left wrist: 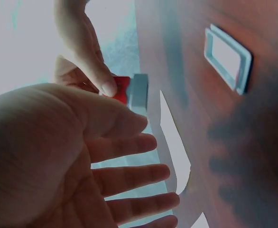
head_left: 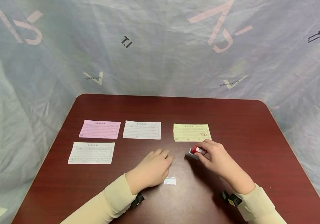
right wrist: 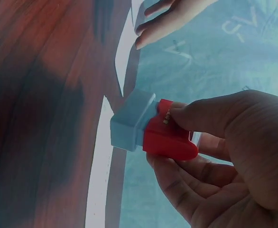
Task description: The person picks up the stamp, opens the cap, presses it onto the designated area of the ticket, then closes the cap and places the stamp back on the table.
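My right hand (head_left: 217,157) pinches a red self-inking stamp (right wrist: 170,135) between thumb and fingers. The stamp's pale grey-blue base (right wrist: 132,121) points away from the palm, and it is held just in front of a yellow form slip (head_left: 190,133). On that slip a small red stamped box shows at the right. My left hand (head_left: 151,168) holds nothing, its fingers spread and only slightly bent above the table. Below it lies a small rectangular stamp cap (left wrist: 227,59), hollow side up, at the left hand's lower right in the head view.
A pink slip (head_left: 100,129) and a white slip (head_left: 142,130) lie left of the yellow one. Another white slip (head_left: 91,153) lies below the pink one. The dark red wooden table (head_left: 260,149) has a grey printed cloth (head_left: 160,62) hanging behind it.
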### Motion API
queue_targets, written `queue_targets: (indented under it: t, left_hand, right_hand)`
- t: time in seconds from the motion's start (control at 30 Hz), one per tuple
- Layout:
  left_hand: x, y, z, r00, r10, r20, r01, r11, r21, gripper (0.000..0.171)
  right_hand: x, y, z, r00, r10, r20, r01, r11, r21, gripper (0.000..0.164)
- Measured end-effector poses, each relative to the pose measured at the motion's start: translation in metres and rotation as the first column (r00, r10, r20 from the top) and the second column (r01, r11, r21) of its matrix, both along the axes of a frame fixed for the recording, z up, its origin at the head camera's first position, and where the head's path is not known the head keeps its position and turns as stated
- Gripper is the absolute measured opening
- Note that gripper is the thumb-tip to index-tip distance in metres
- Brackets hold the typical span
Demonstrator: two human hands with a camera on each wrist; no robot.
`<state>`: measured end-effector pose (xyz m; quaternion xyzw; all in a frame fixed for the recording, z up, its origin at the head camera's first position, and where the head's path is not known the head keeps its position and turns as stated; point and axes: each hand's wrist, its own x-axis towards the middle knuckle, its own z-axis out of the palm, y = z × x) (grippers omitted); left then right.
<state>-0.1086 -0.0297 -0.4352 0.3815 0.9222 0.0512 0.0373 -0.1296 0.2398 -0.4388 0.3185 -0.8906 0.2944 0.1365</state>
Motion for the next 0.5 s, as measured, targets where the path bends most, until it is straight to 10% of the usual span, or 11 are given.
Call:
queue_targets:
  t: [0.5]
  left_hand:
    - [0.027, -0.010, 0.012, 0.999, -0.018, 0.049, 0.016, 0.999, 0.039, 0.039]
  right_hand:
    - [0.006, -0.008, 0.006, 0.998, 0.036, 0.053, -0.035, 0.999, -0.021, 0.023]
